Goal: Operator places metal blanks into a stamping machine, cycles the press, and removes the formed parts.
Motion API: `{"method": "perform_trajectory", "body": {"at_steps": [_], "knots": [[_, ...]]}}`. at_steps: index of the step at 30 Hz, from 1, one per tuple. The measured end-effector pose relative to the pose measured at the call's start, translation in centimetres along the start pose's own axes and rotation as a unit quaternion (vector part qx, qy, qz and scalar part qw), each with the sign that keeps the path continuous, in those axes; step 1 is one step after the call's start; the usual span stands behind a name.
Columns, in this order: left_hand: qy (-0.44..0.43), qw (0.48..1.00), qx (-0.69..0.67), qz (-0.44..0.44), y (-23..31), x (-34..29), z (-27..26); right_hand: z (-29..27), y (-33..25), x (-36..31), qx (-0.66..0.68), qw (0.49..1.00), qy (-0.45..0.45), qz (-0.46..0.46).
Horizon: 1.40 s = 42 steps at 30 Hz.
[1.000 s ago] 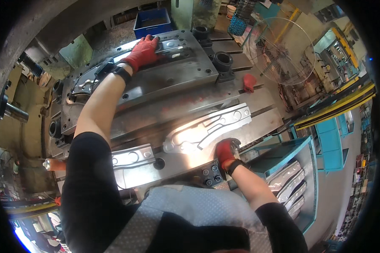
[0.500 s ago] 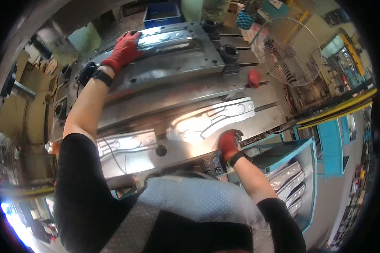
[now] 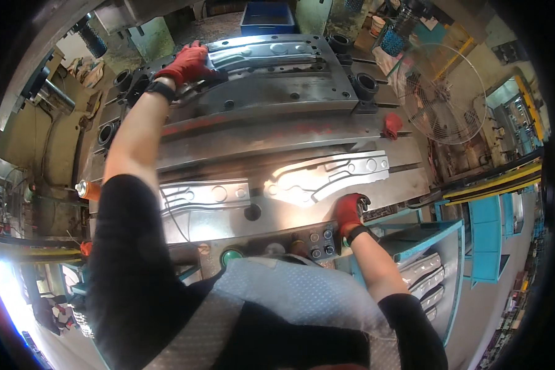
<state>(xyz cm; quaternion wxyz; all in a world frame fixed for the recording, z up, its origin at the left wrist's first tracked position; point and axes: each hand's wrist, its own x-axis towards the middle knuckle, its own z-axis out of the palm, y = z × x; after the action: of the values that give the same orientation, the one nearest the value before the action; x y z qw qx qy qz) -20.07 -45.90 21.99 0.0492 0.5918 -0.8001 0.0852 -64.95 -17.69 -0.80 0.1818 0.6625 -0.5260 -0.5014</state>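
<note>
My left hand [image 3: 192,65], in a red glove, reaches to the far side and grips the left end of a shiny stamped metal panel [image 3: 262,55] between thumb and fingers. That panel lies on the raised steel die block [image 3: 271,92]. My right hand [image 3: 350,213], also red-gloved, sits at the near edge of the press bed with its fingers curled; whatever is under them is hidden. Just beyond it lies a wide stamped panel [image 3: 327,177] with raised ribs and round bosses. Another panel [image 3: 206,194] rests to its left, partly covered by my left arm.
Dark guide bushings [image 3: 365,87] stand at the die's corners. A red cloth or glove [image 3: 392,125] lies right of it, near a wire-cage fan [image 3: 444,92]. A button panel [image 3: 320,243] is at the front edge. More panels fill a teal rack [image 3: 456,246]; a blue bin [image 3: 267,18] stands behind.
The view has shifted, so the bed appears lower and further right. My left hand stays at the panel's left end, and my right hand stays by the near edge.
</note>
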Motion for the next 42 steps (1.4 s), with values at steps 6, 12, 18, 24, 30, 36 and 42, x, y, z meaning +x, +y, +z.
{"method": "perform_trajectory", "body": {"at_steps": [6,12,18,24,30,36,42], "knots": [[0.128,0.99,0.047,0.042,5.8,-10.2,-6.0,2.3,-0.6,1.2,0.03,0.996,0.076,0.02],[0.054,0.994,-0.022,0.092,6.4,-25.8,-7.6,1.7,-1.2,0.4,0.044,0.995,0.061,0.064],[-0.066,0.996,-0.065,0.008,0.2,-33.5,-1.4,3.8,-1.8,1.1,0.043,0.986,0.154,0.041],[-0.17,0.979,-0.108,-0.017,-1.5,-33.5,1.4,3.1,-1.4,2.0,0.024,0.993,0.087,0.073],[-0.102,0.991,-0.09,0.013,-2.4,-34.5,5.5,1.7,-1.2,1.6,0.019,0.998,-0.011,0.058],[-0.134,0.985,-0.105,-0.007,-2.0,-36.0,2.3,2.0,-1.7,1.5,0.057,0.991,0.071,0.094],[-0.256,0.68,-0.675,-0.126,3.0,-38.3,-4.2,4.7,-1.8,2.7,0.059,0.99,0.098,0.083]]}}
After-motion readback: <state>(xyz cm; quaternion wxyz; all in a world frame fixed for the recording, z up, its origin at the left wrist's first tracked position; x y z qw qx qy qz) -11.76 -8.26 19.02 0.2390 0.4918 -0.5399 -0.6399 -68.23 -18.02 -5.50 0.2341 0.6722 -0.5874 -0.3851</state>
